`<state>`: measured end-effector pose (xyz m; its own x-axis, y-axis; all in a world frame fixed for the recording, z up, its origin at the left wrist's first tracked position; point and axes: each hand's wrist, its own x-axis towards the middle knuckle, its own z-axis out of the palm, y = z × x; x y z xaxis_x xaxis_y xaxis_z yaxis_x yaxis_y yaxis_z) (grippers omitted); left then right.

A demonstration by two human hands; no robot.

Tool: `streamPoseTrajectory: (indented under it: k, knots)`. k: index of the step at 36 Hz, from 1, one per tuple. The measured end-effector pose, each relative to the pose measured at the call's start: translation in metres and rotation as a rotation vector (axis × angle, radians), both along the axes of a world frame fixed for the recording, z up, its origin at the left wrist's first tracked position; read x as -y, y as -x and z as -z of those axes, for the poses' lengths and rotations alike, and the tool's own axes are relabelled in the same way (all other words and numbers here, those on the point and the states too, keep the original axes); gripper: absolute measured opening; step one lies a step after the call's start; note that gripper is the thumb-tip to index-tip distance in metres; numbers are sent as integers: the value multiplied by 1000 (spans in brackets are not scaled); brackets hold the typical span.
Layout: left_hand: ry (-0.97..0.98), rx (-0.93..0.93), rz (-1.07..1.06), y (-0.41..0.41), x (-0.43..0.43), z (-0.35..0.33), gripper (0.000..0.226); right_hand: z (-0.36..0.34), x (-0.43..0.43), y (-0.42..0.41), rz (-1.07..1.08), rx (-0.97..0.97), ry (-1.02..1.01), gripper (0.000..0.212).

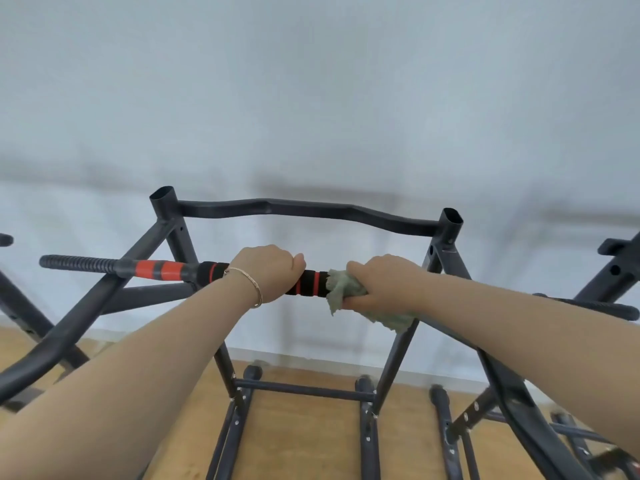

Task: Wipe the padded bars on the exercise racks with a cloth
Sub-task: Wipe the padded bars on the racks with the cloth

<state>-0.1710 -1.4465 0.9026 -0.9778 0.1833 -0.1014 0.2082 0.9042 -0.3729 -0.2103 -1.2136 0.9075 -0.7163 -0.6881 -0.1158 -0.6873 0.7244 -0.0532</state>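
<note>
Head view: padded bar point(310, 283) blk foam w/ red rings.

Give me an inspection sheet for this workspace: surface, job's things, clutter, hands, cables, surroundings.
Surface: wooden floor under the rack legs.
Job's things: padded bar, black with red rings, on a dark rack; green cloth bunched against the bar.
Clutter: nothing seen.
Hands: left hand grips the padded bar, a bracelet on its wrist; right hand holds the cloth on the bar.
Cables: nothing seen.
Surroundings: pale wall; parts of other racks at both sides.
</note>
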Motion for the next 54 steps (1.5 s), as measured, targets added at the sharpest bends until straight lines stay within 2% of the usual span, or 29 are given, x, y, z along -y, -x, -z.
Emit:
streamPoseTrajectory:
  k: [3,5,9,11,15,18,20,22,24,27,29,31,33,34,37,39,40,43,46,49,50,52,54]
  knots:
    - [-30,-122,0,-5,-1,9,15,-12,5,3,33,244,26,40]
    - [-117,-219,-37,-9,-1,15,21,-16,10,8,64,378,2,41]
    - [-117,-349,45,-19,-2,27,26,-20,22,18,256,597,-21,80]
    - [-127,-399,62,-20,-1,29,28,-17,25,22,353,698,20,92]
    - [-70,-292,41,-21,-3,21,15,-19,33,15,356,532,27,84]
    - [-107,-166,61,-9,10,8,20,-17,31,-2,203,291,91,61]
    - [-96,-42,27,-2,22,-1,18,-10,25,-16,42,44,26,51]
    - [-123,60,-35,1,29,-5,9,1,18,-22,-132,-199,-43,55]
    - [-100,67,-49,-1,30,-4,12,10,13,-19,-234,-290,-52,69]
    - [-30,-32,22,-5,27,1,21,11,22,-17,-162,-256,-39,72]
    - [-31,-89,14,-9,26,4,17,3,34,-13,-1,-67,-9,62]
    - [-28,-125,8,-14,25,7,13,-5,44,-9,35,154,-5,44]
    - [-31,-156,6,-17,23,9,12,-14,49,-6,53,298,-16,16]
    - [-43,-162,-5,-19,22,8,11,-17,50,-4,92,368,-14,23]
    - [-50,-195,6,-24,20,8,11,-22,53,6,233,495,-71,75]
    - [-50,-209,11,-27,21,9,12,-23,57,9,259,525,-81,93]
    - [-53,-219,16,-26,21,9,12,-24,56,8,256,529,-52,93]
    - [-73,-232,39,-22,23,10,14,-30,45,2,221,488,34,74]
    - [-97,-291,80,-17,28,14,17,-41,13,-3,217,277,111,67]
    - [-120,-382,155,-9,30,22,16,-44,-26,-9,165,153,227,46]
    - [-162,-435,160,-5,26,26,16,-41,-37,-11,143,126,188,40]
    - [-411,-560,156,-2,12,25,25,-26,-50,-12,80,1,90,29]
    - [-627,-581,225,-3,-7,22,41,-10,-53,-13,7,-124,145,20]
